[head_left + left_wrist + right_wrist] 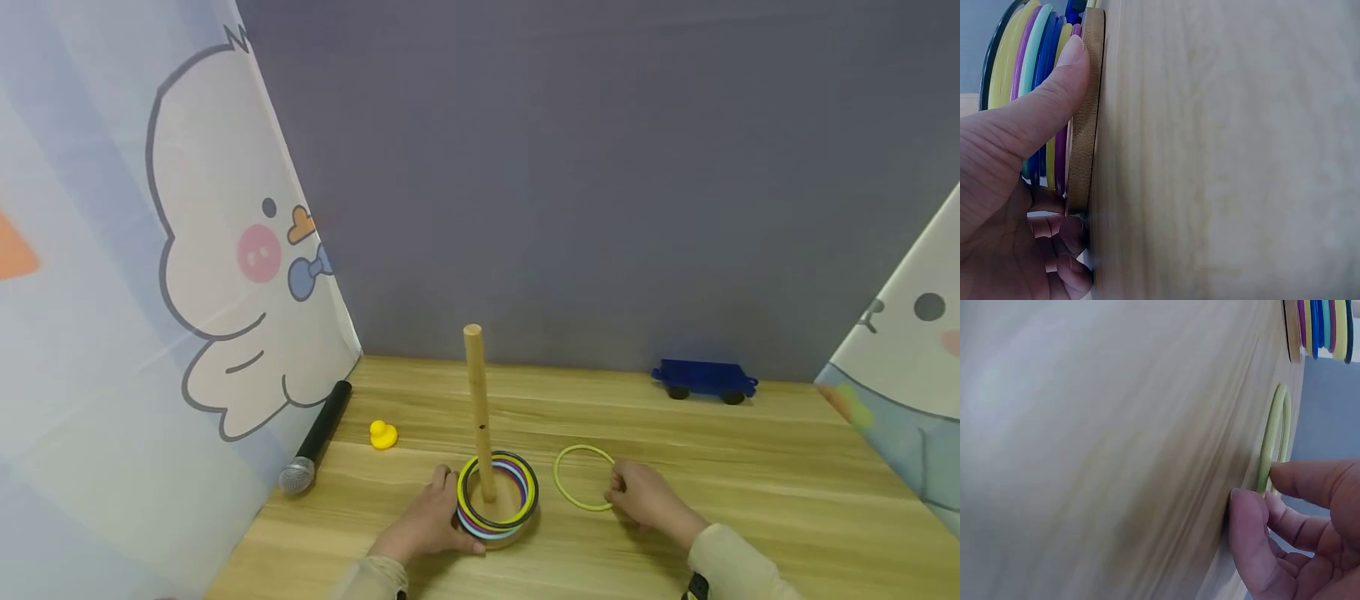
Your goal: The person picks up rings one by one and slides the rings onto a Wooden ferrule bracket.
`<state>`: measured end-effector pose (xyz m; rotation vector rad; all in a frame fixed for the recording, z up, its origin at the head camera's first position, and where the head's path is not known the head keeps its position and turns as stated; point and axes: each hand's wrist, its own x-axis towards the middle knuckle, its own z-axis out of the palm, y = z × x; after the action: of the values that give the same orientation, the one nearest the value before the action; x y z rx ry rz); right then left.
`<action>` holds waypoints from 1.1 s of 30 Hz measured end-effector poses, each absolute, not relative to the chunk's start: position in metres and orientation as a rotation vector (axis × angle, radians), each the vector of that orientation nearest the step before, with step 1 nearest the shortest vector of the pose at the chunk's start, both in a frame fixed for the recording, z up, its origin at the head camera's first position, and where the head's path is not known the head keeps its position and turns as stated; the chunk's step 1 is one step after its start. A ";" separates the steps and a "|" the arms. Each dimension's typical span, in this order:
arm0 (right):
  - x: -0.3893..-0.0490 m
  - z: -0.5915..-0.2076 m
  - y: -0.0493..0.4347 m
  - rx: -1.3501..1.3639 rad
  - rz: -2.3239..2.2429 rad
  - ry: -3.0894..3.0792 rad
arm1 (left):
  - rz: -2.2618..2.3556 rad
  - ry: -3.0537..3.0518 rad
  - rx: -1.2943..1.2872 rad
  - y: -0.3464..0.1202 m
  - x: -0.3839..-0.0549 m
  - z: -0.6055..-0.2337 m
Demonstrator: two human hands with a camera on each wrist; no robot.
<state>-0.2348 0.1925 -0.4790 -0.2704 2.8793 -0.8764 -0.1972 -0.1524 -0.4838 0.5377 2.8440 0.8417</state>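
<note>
A wooden peg (478,408) stands upright on a round wooden base (1085,125). Several coloured rings (498,495), black, yellow, purple, light blue and blue among them, lie stacked around its foot. My left hand (429,518) grips the base and the lower rings from the left side, its thumb along the front. To the right of the stack, my right hand (647,500) pinches a yellow-green ring (558,475) at its right edge between thumb and fingers. In the right wrist view that ring (1275,425) is seen nearly edge-on, close over the table.
A black microphone (324,429) with a silver head lies at the table's left edge. Beside it sits a small yellow rubber duck (383,435). A dark blue toy wagon (705,379) stands at the back right. Grey and printed curtains (525,167) border the wooden table (780,467).
</note>
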 end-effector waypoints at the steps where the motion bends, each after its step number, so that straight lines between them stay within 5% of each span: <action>1: -0.233 -0.479 0.196 -0.254 -0.880 2.873 | 0.842 2.845 0.540 -0.153 -0.197 -0.484; 23: -0.206 -0.476 0.245 0.038 -1.138 2.688 | 0.832 2.855 0.556 -0.155 -0.199 -0.485; 33: -0.205 -0.478 0.262 -0.102 -1.343 2.516 | 0.775 2.890 0.578 -0.154 -0.198 -0.486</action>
<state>-0.2055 0.2616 -0.4777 -0.1016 2.5164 -1.3425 -0.1977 -0.1540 -0.4863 0.5776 2.8897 0.7750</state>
